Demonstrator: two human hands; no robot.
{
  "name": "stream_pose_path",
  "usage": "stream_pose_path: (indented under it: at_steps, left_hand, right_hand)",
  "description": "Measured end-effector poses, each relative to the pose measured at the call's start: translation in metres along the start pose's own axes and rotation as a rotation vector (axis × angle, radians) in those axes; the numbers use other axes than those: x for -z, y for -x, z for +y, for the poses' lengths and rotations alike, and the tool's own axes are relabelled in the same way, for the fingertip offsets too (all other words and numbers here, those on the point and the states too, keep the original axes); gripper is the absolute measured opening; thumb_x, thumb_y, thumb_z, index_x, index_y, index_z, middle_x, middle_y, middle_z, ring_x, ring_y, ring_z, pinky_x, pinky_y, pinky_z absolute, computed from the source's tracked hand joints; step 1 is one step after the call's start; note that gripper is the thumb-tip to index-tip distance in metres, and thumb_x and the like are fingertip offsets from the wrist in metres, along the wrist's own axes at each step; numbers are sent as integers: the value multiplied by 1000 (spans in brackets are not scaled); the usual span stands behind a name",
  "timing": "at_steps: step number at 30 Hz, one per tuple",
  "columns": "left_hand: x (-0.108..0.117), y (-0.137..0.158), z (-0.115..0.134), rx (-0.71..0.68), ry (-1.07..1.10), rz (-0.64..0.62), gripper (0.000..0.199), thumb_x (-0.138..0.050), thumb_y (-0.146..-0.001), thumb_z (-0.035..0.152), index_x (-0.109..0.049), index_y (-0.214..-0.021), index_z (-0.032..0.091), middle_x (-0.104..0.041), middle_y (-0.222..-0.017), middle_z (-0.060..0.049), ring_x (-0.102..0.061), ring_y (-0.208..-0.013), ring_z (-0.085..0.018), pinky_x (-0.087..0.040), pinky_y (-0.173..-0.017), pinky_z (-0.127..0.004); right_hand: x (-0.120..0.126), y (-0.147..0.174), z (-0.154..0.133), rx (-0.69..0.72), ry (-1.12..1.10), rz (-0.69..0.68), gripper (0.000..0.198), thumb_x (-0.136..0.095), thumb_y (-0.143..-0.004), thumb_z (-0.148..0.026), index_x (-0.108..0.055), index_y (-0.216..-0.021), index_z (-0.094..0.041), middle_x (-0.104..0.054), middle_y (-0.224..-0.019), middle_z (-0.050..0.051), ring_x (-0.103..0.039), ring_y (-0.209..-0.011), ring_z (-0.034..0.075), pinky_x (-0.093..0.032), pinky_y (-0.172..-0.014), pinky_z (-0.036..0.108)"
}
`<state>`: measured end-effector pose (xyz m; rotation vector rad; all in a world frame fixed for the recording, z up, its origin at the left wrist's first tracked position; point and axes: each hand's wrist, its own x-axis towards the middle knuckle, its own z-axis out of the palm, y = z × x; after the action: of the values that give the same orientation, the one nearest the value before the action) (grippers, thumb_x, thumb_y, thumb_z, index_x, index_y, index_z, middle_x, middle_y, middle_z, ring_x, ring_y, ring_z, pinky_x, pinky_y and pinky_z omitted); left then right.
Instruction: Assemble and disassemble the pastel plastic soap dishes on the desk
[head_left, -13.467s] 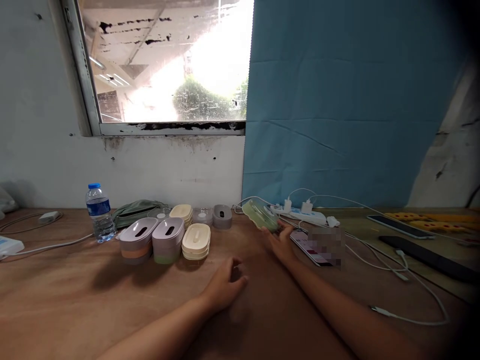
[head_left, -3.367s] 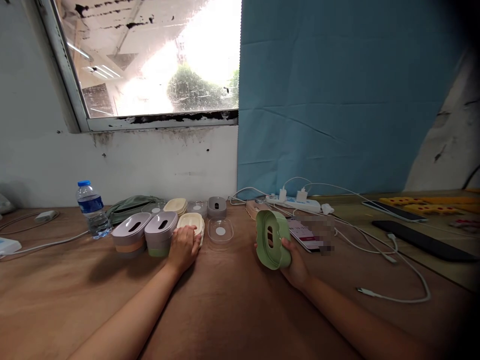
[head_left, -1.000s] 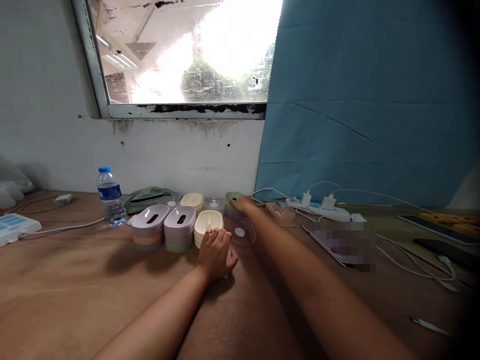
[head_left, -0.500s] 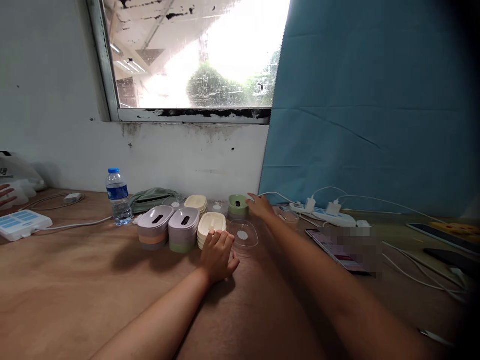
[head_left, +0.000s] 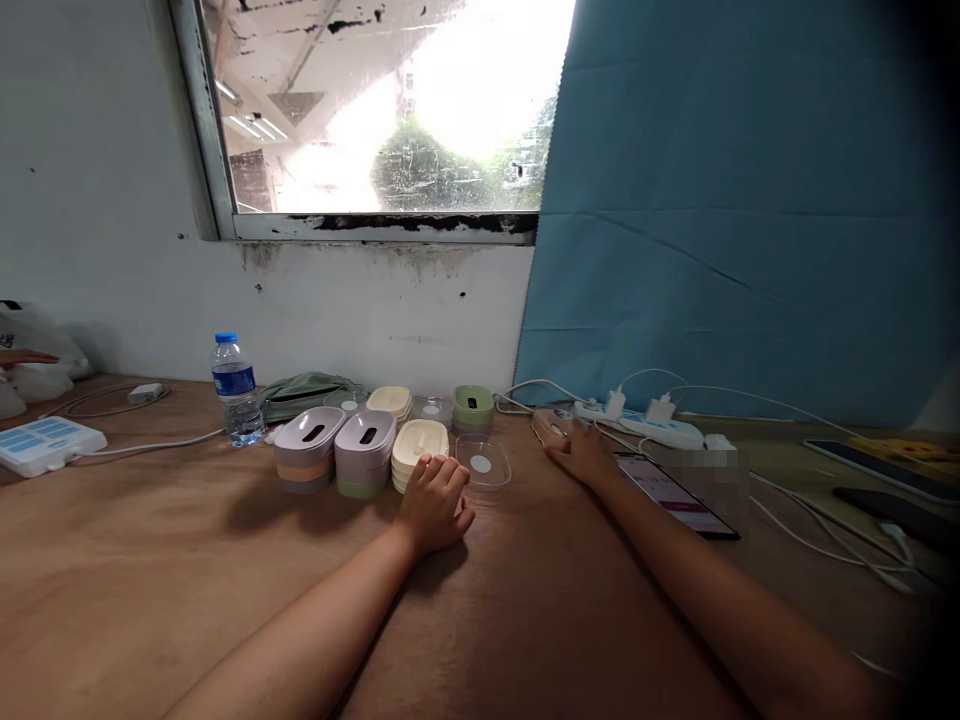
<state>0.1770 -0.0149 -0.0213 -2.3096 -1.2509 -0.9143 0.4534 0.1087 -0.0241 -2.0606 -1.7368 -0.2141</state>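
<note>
Head view: left hand (head_left: 435, 505) low over the table (head_left: 495, 610), fingers loosely bent, thumb spread away from them, fingertips at the front right edge of the cream stack (head_left: 420, 450); contact unclear. Right hand (head_left: 585, 455) reaches out at the peach piece (head_left: 547, 428), which lies near the power strip (head_left: 675, 430); fingers overlap its right end, grip or mere touch can't be told. Phone (head_left: 679, 495) lies just beside the right wrist, partly pixelated. Clear lid (head_left: 480, 463) lies just right of the cream stack; green box (head_left: 473, 410) stands behind it. Two lilac-topped containers, one with an orange band (head_left: 306, 450), one green-based (head_left: 365, 452), stand left of the cream stack. Bottle (head_left: 236, 392) upright farther left.
</note>
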Motion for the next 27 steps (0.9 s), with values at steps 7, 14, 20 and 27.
stream_pose_path:
  at_steps: [7, 14, 20, 27]
  left_hand:
    - [-1, 0, -1, -20, 20, -26, 18, -47, -65, 17, -50, -83, 20, -56, -86, -3, -46, -90, -20, -28, -92, -36]
    - [0, 2, -3, -112, 43, -33, 15, -44, -68, 17, -51, -81, 20, -56, -84, -3, -45, -90, -19, -29, -92, -34]
    - [3, 3, -2, -133, 99, 3, 11, -43, -69, 15, -51, -76, 19, -56, -80, -2, -46, -86, -18, -31, -89, -33]
    - [7, 5, -3, -210, 308, -3, 15, -44, -64, 16, -47, -79, 17, -52, -79, -4, -45, -80, -19, -36, -81, -36]
  right_hand:
    - [2, 11, -5, 4, -88, 65, 63, -62, -55, -47, -41, -102, -11, -51, -105, 21, -50, -100, 34, -40, -78, 39]
    - [13, 53, 2, 10, -352, 100, 60, -67, -46, -39, -40, -96, -20, -50, -107, 16, -48, -101, 35, -39, -82, 41]
    - [28, 95, 19, -71, -558, 70, 66, -71, -43, -39, -37, -97, -21, -50, -107, 14, -50, -99, 35, -41, -81, 46]
    - [41, 112, 30, 389, -1042, -64, 54, -66, -55, -38, -33, -96, -25, -38, -126, 12, -37, -118, 27, -32, -95, 42]
